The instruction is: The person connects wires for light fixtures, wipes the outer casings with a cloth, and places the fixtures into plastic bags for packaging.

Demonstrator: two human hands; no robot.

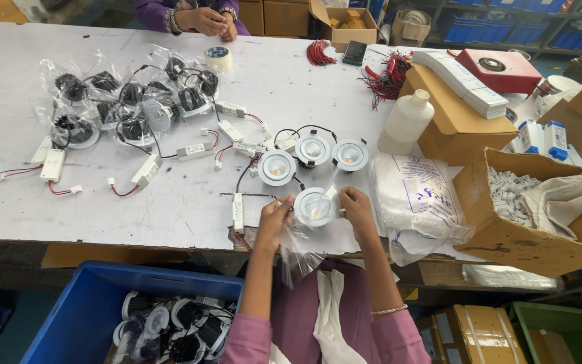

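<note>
Nearest item: blue crate (89, 303) below the table edge, holding bagged round downlights with black backs and white driver boxes.

Grip: left hand (276, 222) pinches the mouth of a clear plastic bag (298, 253), fingers closed on the film; the bag hangs slack over the table edge toward the lap. Right hand (358, 210) is closed on the rim of a round white downlight (314, 206), held face-up just above the bag's mouth, between both hands at the near table edge.

Handling, by judgement: the downlight looks rigid and moderately light, with a smooth rim and a lens that would mark or scratch; best taken by the outer ring, not the face. The bag is thin, soft and slippery, and needs its opening held apart.

Just beyond: three more white downlights (312, 151) face-up in a cluster, wired to small white driver boxes (238, 211) with red and black leads.

Left half of the white table (102, 202): a group of bagged downlights (129, 101), loose drivers, a roll of clear tape (218, 58).

Right: stack of white printed bags (415, 195), open cardboard box of small white parts (510, 195), white plastic bottle (405, 121), bundles of red wires (385, 74).

Far edge: another person's clasped hands (210, 21).
</note>
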